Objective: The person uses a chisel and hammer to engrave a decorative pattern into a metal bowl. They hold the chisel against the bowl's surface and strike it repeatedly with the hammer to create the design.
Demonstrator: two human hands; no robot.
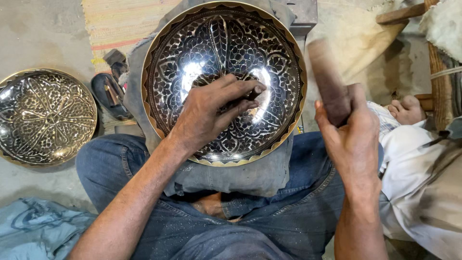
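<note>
A large round metal bowl (pixel 192 43) with black and silver floral engraving and a brass scalloped rim rests on a grey cloth (pixel 231 175) over my lap. My left hand (pixel 211 113) lies inside the bowl, pinching a small dark chisel (pixel 250 94) against the engraved surface. My right hand (pixel 353 135) is raised to the right of the bowl and grips a brown wooden mallet (pixel 329 82), which is blurred by motion. I sit in blue jeans with legs spread.
A second engraved brass bowl (pixel 45 115) lies on the concrete floor at left. Small dark tools (pixel 110 91) sit beside a woven mat (pixel 120 21). Another person's bare foot (pixel 409 108) and white garment are at right, near a wooden frame (pixel 435 72).
</note>
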